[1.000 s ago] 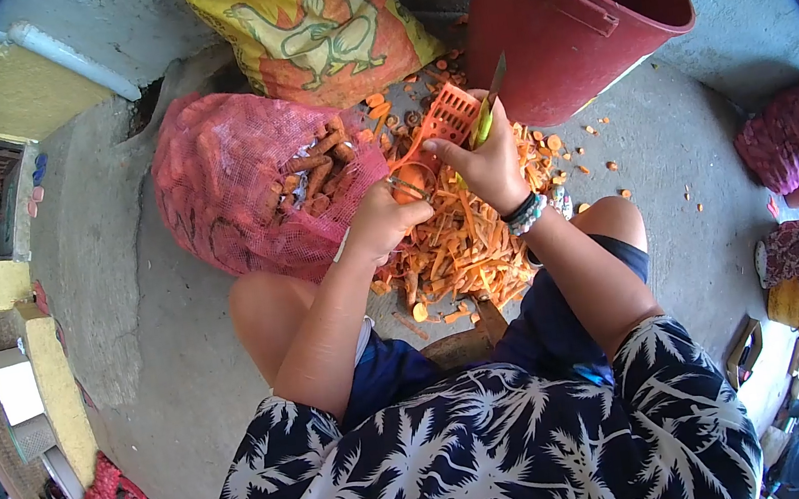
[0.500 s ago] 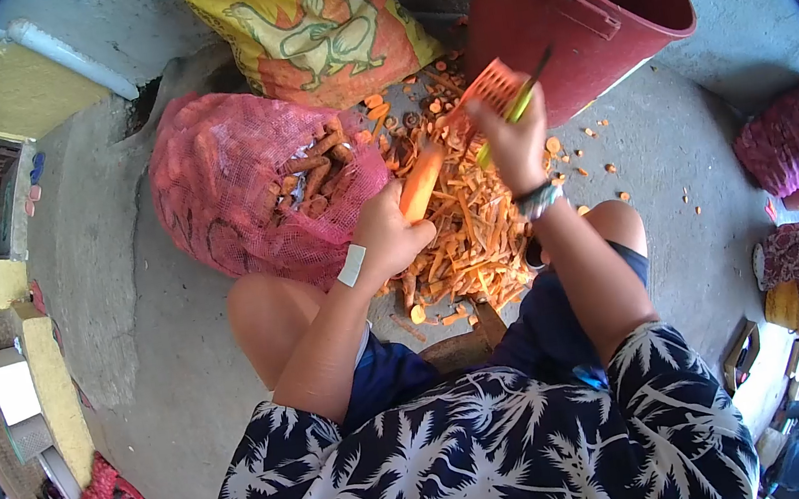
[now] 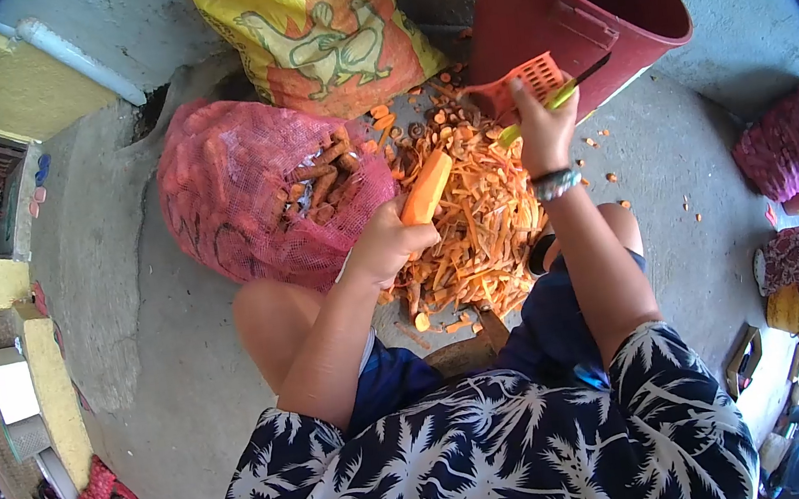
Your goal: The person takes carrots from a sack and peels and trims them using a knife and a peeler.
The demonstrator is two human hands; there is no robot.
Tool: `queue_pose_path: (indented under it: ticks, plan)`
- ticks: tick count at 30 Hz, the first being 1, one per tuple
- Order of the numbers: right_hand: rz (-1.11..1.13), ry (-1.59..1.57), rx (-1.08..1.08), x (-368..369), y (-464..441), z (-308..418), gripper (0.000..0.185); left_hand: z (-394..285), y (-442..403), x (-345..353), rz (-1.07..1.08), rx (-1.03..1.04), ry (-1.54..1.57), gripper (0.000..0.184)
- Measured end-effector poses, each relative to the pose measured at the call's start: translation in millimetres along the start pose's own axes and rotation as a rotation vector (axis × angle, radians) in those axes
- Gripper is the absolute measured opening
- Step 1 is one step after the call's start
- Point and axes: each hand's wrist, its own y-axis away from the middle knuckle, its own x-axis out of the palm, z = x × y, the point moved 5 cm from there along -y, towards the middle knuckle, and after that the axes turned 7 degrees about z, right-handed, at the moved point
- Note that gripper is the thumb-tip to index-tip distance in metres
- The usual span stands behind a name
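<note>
My left hand is closed around the lower end of a peeled orange carrot, which points up and away from me over a heap of peelings. My right hand grips a small knife with a yellow-green handle and a dark blade. Against the same hand is an orange plastic tool full of holes; its exact kind I cannot make out. The right hand is up and right of the carrot, apart from it. Unpeeled brown carrots show through the opening of a pink mesh sack.
A tall red bin stands behind my right hand. A yellow feed sack with printed birds leans at the back. Cut carrot ends lie round the heap. Another full purple-pink sack stands at the right.
My right hand has moved right and slightly away, with the knife now turned more sideways. The carrot stays in my left hand, its upper end now showing clearly.
</note>
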Motion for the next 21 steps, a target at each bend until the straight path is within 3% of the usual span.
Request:
queue_pose_path:
  ticks: [3,6,7,8,10,14,16,18,21]
  plan:
    - [0.18,-0.02,-0.027,32,56,14,0.04,9,-4,-6,-0.03,0.003,0.028,0.024]
    - [0.196,-0.038,-0.051,37,61,13,0.04,4,0,-3,-0.02,-0.003,0.122,0.031]
    - [0.125,0.032,0.026,21,41,3,0.039,3,3,-2,-0.016,-0.006,0.121,0.031]
    - [-0.001,0.211,-0.092,0,18,-7,0.038,2,5,1,0.041,-0.009,0.144,0.034]
    - [-0.176,0.199,-0.057,-34,-17,-16,0.038,-1,5,0,0.1,0.0,0.16,0.037]
    - [-0.129,-0.086,-0.068,-45,-22,-13,0.033,13,-6,-22,-0.077,0.015,0.077,0.033]
    - [-0.112,-0.163,0.04,-44,-19,-10,0.031,34,-18,-31,0.139,-0.075,0.849,0.034]
    - [-0.096,-0.245,0.152,-41,-15,-13,0.03,32,-24,-26,0.195,-0.039,0.905,0.041]
    - [0.02,-0.3,0.235,-36,-11,-18,0.017,15,-32,-12,0.003,0.042,0.992,0.049]
